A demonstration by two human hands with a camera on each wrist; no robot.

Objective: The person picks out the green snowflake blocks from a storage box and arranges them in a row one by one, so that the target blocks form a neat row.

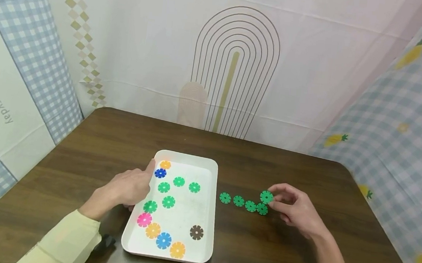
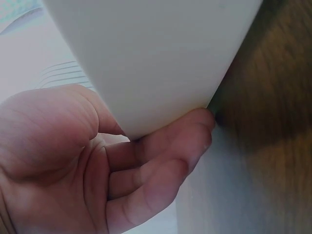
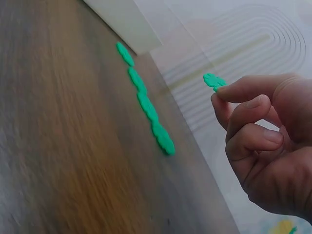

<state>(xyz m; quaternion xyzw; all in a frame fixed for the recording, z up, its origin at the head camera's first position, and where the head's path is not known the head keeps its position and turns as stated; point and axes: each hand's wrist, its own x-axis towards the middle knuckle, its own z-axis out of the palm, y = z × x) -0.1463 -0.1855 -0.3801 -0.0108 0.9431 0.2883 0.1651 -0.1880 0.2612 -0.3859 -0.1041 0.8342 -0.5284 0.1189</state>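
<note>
My right hand [image 1: 293, 206] pinches a green notched plastic disc [image 1: 266, 197] between thumb and forefinger. In the right wrist view the pinched disc [image 3: 213, 81] is raised above the table, its edge showing past the fingertips. Below it, several green discs [image 1: 239, 201] lie flat in a row running from the tray toward this hand. At the left side of the white tray [image 1: 204, 251], my left hand [image 1: 129, 188] grips the wall. The left wrist view shows the fingers [image 2: 168, 156] curled against the tray's side near its lower edge.
Inside the tray lie several more green discs [image 1: 168, 202], a dark blue one [image 1: 160, 173], a pink one [image 1: 144, 219], a light blue one [image 1: 163, 240], a brown one [image 1: 196, 232] and 3 yellow-orange ones [image 1: 177, 250]. A patterned cloth [image 1: 145, 56] hangs behind the wooden table [image 1: 259, 256].
</note>
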